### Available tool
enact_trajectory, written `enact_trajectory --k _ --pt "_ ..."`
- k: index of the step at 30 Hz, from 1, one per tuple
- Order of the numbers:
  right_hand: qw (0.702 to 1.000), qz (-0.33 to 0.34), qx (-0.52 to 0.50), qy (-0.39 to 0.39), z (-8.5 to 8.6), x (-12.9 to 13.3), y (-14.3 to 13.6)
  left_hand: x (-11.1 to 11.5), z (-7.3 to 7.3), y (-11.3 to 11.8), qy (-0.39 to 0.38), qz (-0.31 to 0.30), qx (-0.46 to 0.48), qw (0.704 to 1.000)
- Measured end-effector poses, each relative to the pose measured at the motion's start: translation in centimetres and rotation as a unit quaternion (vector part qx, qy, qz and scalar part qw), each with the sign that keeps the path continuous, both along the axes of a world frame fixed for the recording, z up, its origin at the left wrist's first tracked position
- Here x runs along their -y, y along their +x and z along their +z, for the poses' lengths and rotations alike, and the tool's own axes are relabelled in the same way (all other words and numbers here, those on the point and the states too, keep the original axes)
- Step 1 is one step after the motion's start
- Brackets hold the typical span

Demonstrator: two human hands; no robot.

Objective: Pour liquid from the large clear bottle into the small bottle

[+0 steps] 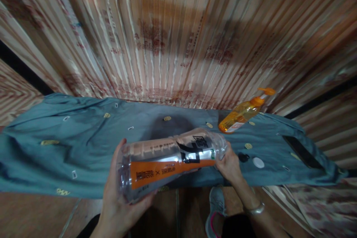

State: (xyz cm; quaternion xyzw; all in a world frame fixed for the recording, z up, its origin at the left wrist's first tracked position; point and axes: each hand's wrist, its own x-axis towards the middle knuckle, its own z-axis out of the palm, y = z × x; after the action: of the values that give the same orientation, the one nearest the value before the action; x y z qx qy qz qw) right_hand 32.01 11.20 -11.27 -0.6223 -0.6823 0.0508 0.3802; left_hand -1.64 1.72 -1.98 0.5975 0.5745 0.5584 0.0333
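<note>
A large clear plastic bottle (167, 160) with a silver, orange and black label lies sideways in the air between my hands, above the near part of the cloth. My left hand (119, 200) wraps round its base, thumb behind and fingers underneath. Round the neck end at the right closes my right hand (229, 163), which hides the bottle's mouth. Just beyond the right hand stands a pump bottle (240, 115) of orange liquid with an orange pump head. Beside that hand lie a small black object (243, 157) and a white round disc (258, 162).
A teal cloth (92, 163) with small yellow and white prints covers the narrow table. A dark flat object like a phone (302, 151) lies at its right end. Behind hangs a pleated patterned curtain (167, 37). A grey shoe (216, 202) shows on the tiled floor below.
</note>
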Motion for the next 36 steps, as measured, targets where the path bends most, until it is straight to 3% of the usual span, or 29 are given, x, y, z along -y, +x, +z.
enact_trajectory --k 9,16,20,36 --pt "1.0 -0.001 -0.001 0.0 -0.3 0.0 0.3 0.3 0.1 -0.2 0.0 -0.035 0.0 0.999" --pt "1.0 0.002 -0.005 0.002 -0.6 -0.1 0.4 1.1 -0.9 -1.5 -0.091 0.018 0.001 0.996" --pt "1.0 0.001 0.0 -0.003 -0.6 -0.1 0.4 0.9 -0.6 -1.3 -0.049 -0.034 0.004 0.998" --pt "1.0 0.001 -0.001 -0.002 0.0 0.0 0.2 1.0 0.8 0.4 -0.073 -0.02 0.081 0.994"
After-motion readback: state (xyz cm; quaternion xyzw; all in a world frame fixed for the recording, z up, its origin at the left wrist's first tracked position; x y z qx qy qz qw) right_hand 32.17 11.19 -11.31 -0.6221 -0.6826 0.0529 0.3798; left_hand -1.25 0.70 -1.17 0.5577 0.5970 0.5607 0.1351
